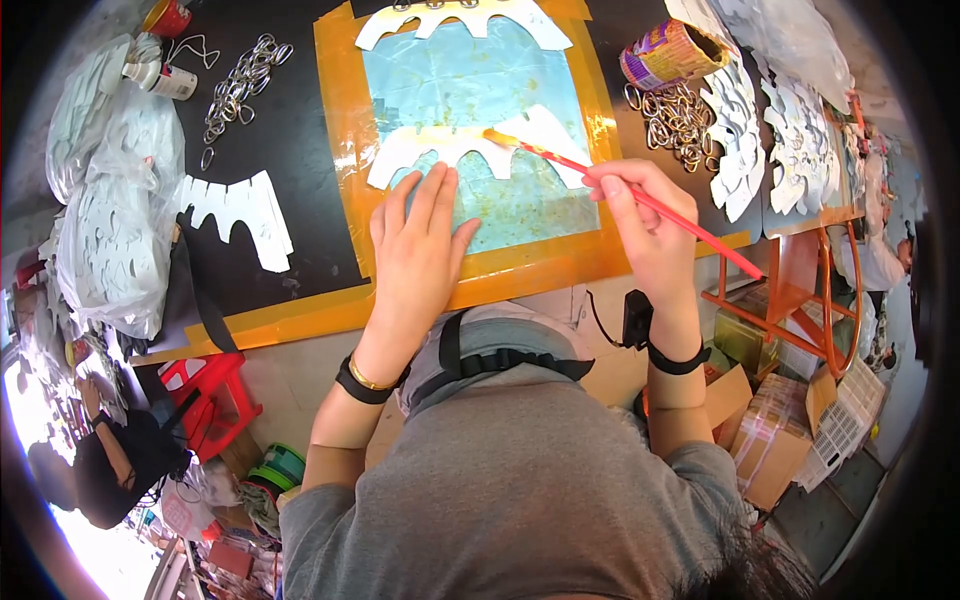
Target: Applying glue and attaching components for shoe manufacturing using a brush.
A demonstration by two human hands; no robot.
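Note:
A white scalloped cut-out piece (405,152) lies on a light-blue sheet (530,220), with a yellowish smear along its upper part. My left hand (420,235) is spread flat, its fingertips at the lower edge of that piece. Between the thumb and fingers of my right hand (650,225) is a thin red-handled brush (700,232). Its yellow-stained tip rests on the piece, right of the smear. Farther back on the same sheet lies another scalloped piece (465,22), with metal rings along its top edge.
Orange-brown tape (345,150) frames the sheet on the dark table. Loose metal rings (238,90) lie left; more rings (680,125) sit right, below a purple-yellow container (672,55). White pieces (240,210) and bagged stacks flank the work. A co-worker (110,465) is at lower left.

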